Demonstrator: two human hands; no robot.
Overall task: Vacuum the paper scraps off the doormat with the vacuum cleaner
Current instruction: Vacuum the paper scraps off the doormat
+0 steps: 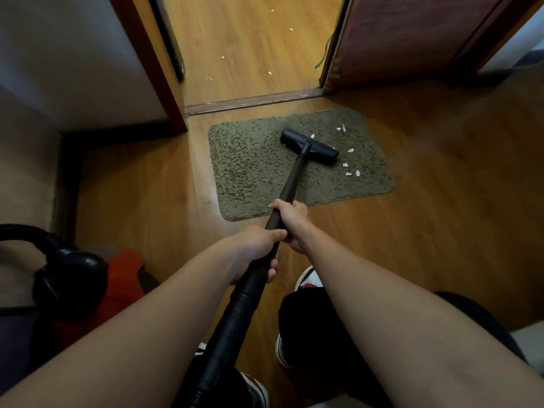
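— Where did the doormat [253,172] lie?
— Flat on the wooden floor [441,231]: a shaggy grey-brown rectangle with rounded corners.
— And the paper scraps [350,150]?
— Small white bits, all on its right half, some beyond the floor head [319,150], others to its right.
— The vacuum cleaner [294,175]?
— Black. The broad head sat slantwise on the mat's middle, one scrap just beside its far edge. The slim wand [287,192] rose back from it into a thicker ribbed hose [235,319].

Speckled olive-brown doormat [265,169], white paper scraps [350,150], black vacuum head [309,146], orange-brown floor [441,187]
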